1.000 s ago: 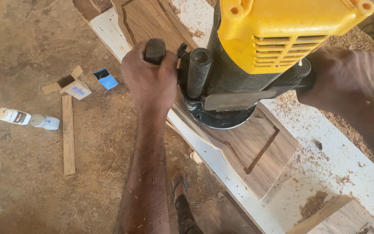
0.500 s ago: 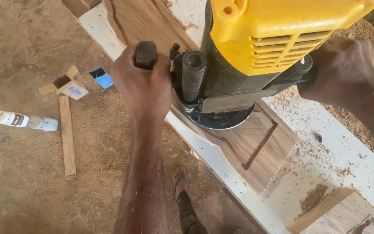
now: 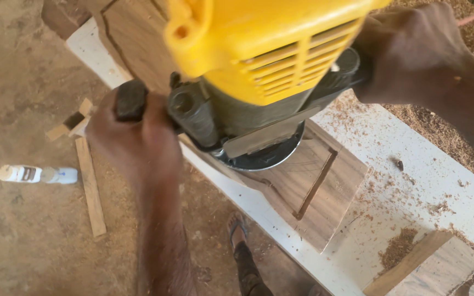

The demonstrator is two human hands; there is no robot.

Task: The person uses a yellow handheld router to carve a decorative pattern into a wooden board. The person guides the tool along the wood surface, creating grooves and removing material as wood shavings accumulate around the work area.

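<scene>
A yellow and black power router stands with its round base on a brown wooden board. My left hand is closed on the router's dark left handle. My right hand grips the handle on the right side, which is mostly hidden by the hand. A thin cut groove runs along the board near its right end. The board lies on a white bench top dusted with sawdust.
On the dirt floor at left lie a white bottle, a thin wood strip and small wood scraps. My foot shows below the bench. Another plank and heaped sawdust sit at right.
The router and both hands have slid left along the board, and the view has drawn closer. The groove on the board's right end is now more exposed.
</scene>
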